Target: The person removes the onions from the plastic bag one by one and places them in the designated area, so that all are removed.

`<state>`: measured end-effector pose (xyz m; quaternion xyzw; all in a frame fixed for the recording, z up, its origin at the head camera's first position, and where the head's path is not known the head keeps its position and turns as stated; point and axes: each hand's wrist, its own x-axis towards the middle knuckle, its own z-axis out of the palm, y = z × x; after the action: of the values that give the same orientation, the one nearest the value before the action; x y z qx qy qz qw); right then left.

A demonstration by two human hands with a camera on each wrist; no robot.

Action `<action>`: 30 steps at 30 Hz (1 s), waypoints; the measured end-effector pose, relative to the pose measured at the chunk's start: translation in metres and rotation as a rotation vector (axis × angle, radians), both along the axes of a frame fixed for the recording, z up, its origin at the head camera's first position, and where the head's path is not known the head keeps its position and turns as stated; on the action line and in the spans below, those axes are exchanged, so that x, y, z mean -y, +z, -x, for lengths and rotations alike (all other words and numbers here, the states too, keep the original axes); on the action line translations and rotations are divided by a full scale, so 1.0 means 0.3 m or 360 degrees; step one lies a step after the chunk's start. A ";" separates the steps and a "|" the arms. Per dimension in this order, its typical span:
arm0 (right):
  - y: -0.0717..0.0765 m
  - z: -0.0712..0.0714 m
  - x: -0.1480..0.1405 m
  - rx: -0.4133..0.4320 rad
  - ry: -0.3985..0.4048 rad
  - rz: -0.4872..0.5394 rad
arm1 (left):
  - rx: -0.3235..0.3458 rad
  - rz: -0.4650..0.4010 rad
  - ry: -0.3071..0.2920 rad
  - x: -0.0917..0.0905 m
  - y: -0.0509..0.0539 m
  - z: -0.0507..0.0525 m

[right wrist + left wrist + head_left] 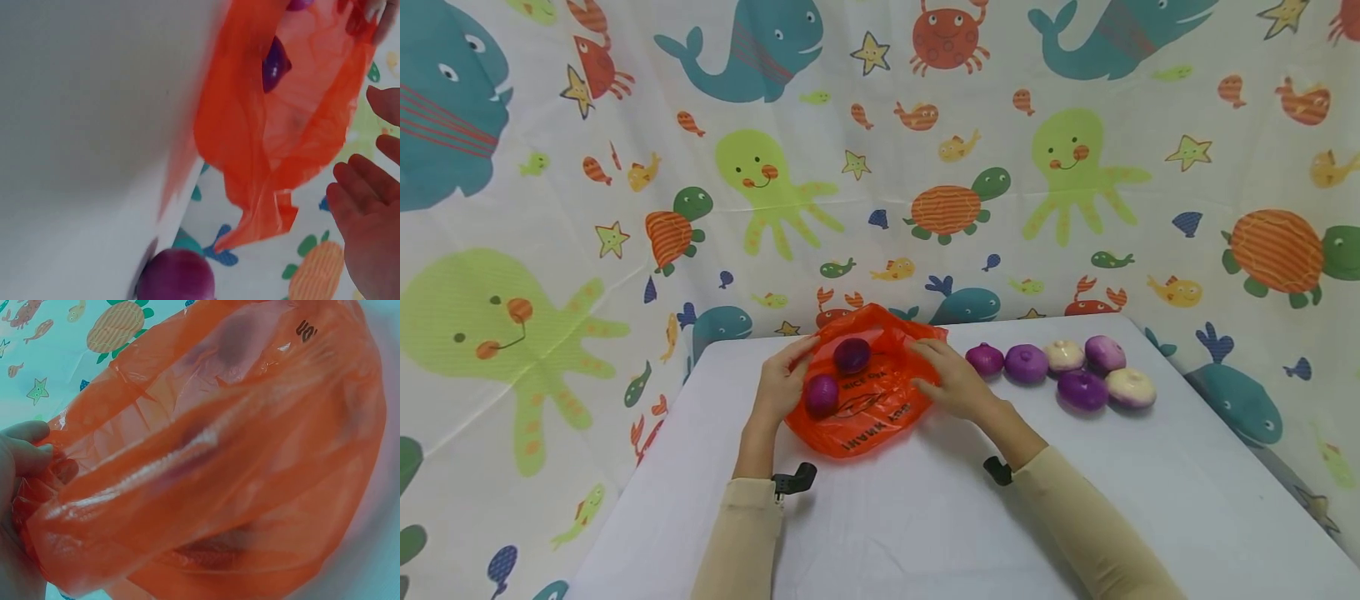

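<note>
An orange-red plastic bag (880, 437) with dark printing lies spread at the middle of the table. Inside its mouth are two purple onions, a darker one (852, 356) behind and a brighter one (822, 396) in front. My left hand (781, 383) pinches the bag's left edge between thumb and fingers; the left wrist view shows the plastic (206, 506) bunched there, with dark shapes dimly visible through it. My right hand (957, 381) is beside the bag's right side, its fingers (356, 187) spread and holding nothing; in the right wrist view they are apart from the plastic.
Right of the bag, several onions lie grouped: purple ones (1026, 364) (1082, 392) and pale ones (1131, 389). They stand on a white-covered table (910, 533). Behind it hangs a curtain (880, 142) printed with sea animals.
</note>
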<state>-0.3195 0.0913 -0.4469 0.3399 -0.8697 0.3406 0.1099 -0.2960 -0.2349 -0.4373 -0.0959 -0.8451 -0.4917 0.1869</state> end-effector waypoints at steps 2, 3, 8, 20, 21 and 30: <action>-0.001 0.002 0.026 -0.0019 0.0016 -0.0008 | 0.0003 -0.0003 -0.0002 -0.001 0.000 0.000; -0.002 0.004 0.040 -0.0031 0.0027 -0.0015 | 0.0007 -0.0004 -0.0002 -0.001 0.000 0.000; -0.007 0.013 0.106 -0.0076 0.0075 -0.0086 | 0.0028 -0.0007 -0.0003 0.000 0.000 -0.003; 0.001 0.016 0.211 -0.0036 0.0172 -0.0169 | -0.0013 0.0015 -0.0011 0.004 0.007 0.000; 0.000 0.018 0.220 -0.0036 0.0185 -0.0179 | -0.0014 0.0015 -0.0014 0.004 0.007 0.000; 0.000 0.041 0.306 -0.0006 0.0230 -0.0242 | 0.0011 0.0013 -0.0014 0.010 0.002 0.001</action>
<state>-0.3317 -0.0005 -0.4468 0.4098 -0.8661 0.2799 0.0606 -0.2963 -0.2377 -0.4367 -0.0985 -0.8473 -0.4895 0.1813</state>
